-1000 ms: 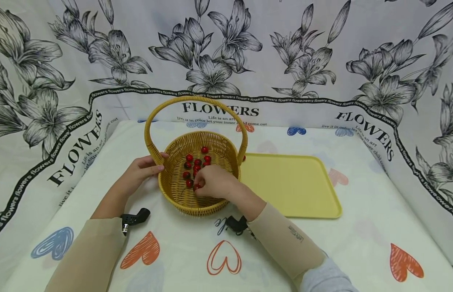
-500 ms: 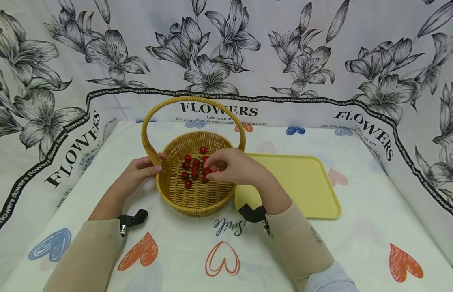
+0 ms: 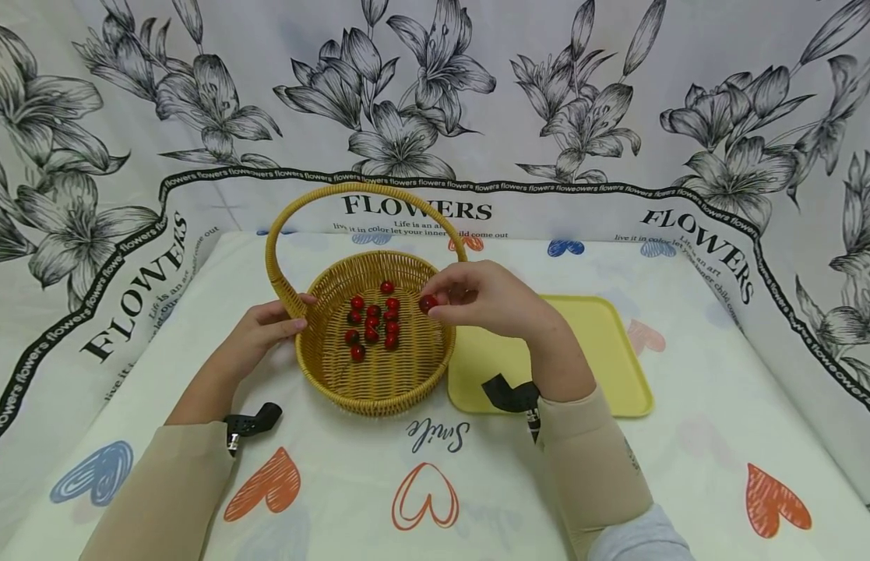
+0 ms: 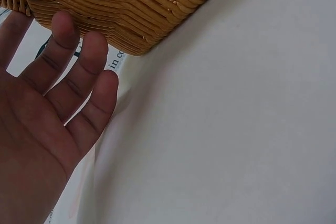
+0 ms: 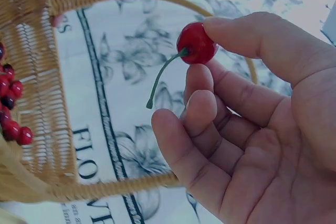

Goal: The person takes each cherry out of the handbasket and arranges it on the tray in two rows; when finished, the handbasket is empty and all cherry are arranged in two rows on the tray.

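Note:
Between thumb and fingertips, my right hand point(image 3: 501, 304) pinches a red cherry point(image 3: 428, 303) above the basket's right rim. In the right wrist view that cherry point(image 5: 195, 44) shows a green stem. A round wicker basket point(image 3: 378, 401) with a tall arched handle point(image 3: 357, 187) stands on the cloth, and several cherries point(image 3: 371, 334) lie loose inside it. At the left, my left hand point(image 3: 248, 343) grips the basket where handle and rim meet. In the left wrist view its other fingers point(image 4: 89, 87) stay spread below the wicker point(image 4: 131, 9).
A yellow rectangular tray point(image 3: 603, 351) lies right of the basket, partly behind my right hand and wrist. A white cloth point(image 3: 687, 483) printed with hearts covers the table. Behind it hangs a flower-printed curtain point(image 3: 505, 117). A black wrist camera point(image 3: 512, 396) sits by my right wrist.
My right hand has come up from among the cherries in the basket and moved right and away, carrying one cherry to the right rim. The left hand keeps its grip.

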